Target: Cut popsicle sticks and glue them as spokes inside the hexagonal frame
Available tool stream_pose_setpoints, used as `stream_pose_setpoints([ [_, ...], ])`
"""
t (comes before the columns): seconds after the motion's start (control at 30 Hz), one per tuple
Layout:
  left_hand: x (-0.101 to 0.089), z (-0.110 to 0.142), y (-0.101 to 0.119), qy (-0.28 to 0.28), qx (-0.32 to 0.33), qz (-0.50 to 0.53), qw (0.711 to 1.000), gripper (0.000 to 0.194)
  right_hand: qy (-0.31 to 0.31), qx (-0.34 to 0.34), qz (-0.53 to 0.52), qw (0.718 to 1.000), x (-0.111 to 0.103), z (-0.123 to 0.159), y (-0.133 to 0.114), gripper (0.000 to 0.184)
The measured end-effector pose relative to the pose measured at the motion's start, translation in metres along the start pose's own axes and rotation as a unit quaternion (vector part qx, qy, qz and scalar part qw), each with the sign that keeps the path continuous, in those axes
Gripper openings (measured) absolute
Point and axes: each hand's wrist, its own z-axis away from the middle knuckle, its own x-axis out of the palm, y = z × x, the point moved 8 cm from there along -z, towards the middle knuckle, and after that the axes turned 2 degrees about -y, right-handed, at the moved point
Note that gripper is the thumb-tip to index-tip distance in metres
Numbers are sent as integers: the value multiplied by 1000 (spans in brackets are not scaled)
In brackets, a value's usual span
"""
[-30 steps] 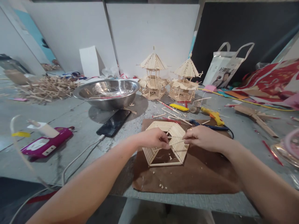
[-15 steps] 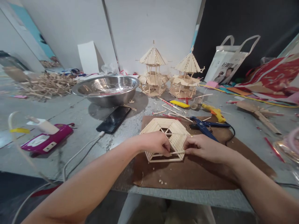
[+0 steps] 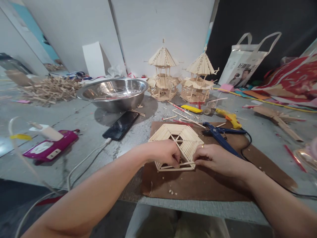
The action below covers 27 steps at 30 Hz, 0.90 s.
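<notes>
A many-sided frame (image 3: 159, 134) of thin wooden sticks lies on a brown board (image 3: 178, 186). Rows of sticks cover most of its sides, and its middle is partly open. Across the nearer, uncovered side runs a short wooden stick (image 3: 187, 164), just inside the outer edge stick. My left hand (image 3: 169, 152) is closed, pinching the stick near its left end; the fingertips are partly hidden. At the other end, my right hand (image 3: 210, 158) pinches the same stick between thumb and finger, beside the frame's right corner.
A blue plier-like tool (image 3: 220, 135) with a cord lies right of the frame, near a yellow glue gun (image 3: 230, 119) and a yellow cutter (image 3: 192, 108). Two stick pagodas (image 3: 163, 74) stand behind. Leftward are a steel bowl (image 3: 112, 104), a phone (image 3: 121, 125) and a purple power strip (image 3: 53, 145).
My right hand has shifted slightly left, and the stick now sits a little closer to the outer edge stick. My left hand has barely moved. The view has shifted slightly.
</notes>
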Motion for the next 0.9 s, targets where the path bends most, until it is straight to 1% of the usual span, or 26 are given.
stream_pose_setpoints([
  [0.17, 2, 0, -1, -13, 3, -9, 1000, 15, -2, -5, -2, 1000, 0, 0, -6, 17],
  [0.4, 2, 1, 0, -23, 7, -18, 1000, 15, 15, -3, 17, 1000, 1, 2, -10, 14],
  [0.57, 4, 2, 2, -33, 18, -15, 999, 12, 2, -12, 21, 1000, 4, 1, -14, 15],
  [0.67, 5, 2, 2, -37, 12, -16, 999, 13, -5, -17, 23, 1000, 5, 1, -16, 15],
  [0.9, 5, 2, 1, -36, 5, -23, 999, 12, 3, -18, 34, 999, 5, 2, -16, 13],
])
